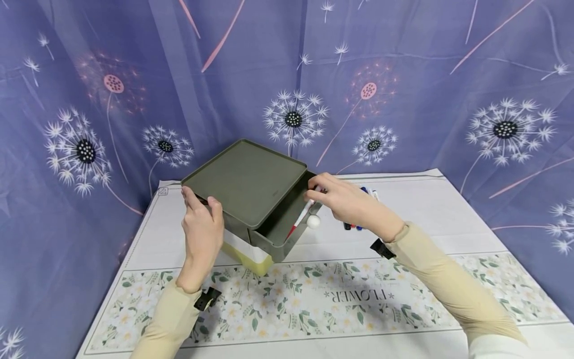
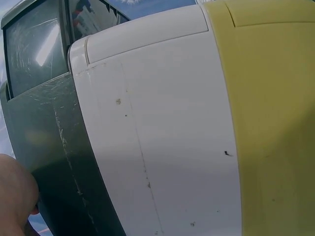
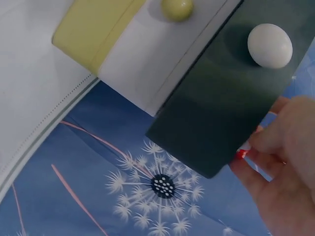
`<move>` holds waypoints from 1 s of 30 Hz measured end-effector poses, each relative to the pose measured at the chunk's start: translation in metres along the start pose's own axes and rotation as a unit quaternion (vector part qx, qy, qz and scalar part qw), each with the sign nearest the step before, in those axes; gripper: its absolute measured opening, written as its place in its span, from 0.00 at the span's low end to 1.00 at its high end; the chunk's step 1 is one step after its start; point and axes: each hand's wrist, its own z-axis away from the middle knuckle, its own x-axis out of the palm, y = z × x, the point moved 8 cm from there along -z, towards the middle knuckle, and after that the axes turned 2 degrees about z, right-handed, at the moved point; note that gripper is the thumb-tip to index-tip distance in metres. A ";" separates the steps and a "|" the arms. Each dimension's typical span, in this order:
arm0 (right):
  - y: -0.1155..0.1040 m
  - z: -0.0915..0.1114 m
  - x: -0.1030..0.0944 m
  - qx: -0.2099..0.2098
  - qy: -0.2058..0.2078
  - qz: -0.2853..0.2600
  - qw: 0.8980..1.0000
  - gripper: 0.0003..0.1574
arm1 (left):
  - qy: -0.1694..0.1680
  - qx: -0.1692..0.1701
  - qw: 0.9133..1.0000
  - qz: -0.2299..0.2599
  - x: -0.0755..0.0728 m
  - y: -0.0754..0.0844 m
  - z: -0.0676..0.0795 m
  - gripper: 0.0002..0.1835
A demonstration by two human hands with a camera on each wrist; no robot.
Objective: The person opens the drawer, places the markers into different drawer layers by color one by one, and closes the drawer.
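A drawer unit [image 1: 244, 182] with a dark green top tier, a white middle tier and a yellow bottom tier stands at an angle on the table. Its green top drawer [image 1: 273, 249] is pulled out and has a round white knob [image 1: 313, 221]. Over that drawer my right hand [image 1: 343, 199] pinches a white marker [image 1: 302, 215], its red end pointing down into it. The right wrist view shows a bit of red between the fingertips [image 3: 241, 189] behind the drawer front. My left hand [image 1: 202, 224] rests against the unit's left side, fingers straight at the top edge.
Several markers [image 1: 354, 227] lie on the table to the right, partly hidden behind my right arm. A floral cloth [image 1: 314, 299] covers the table. A purple dandelion-print curtain [image 1: 403, 65] hangs close behind. Below the white knob, the white tier has a yellow knob [image 3: 177, 7].
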 end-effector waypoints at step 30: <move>-0.003 -0.004 0.018 0.004 -0.036 -0.056 0.998 0.24 | 0.002 -0.003 1.000 0.000 0.000 0.001 -0.001 0.35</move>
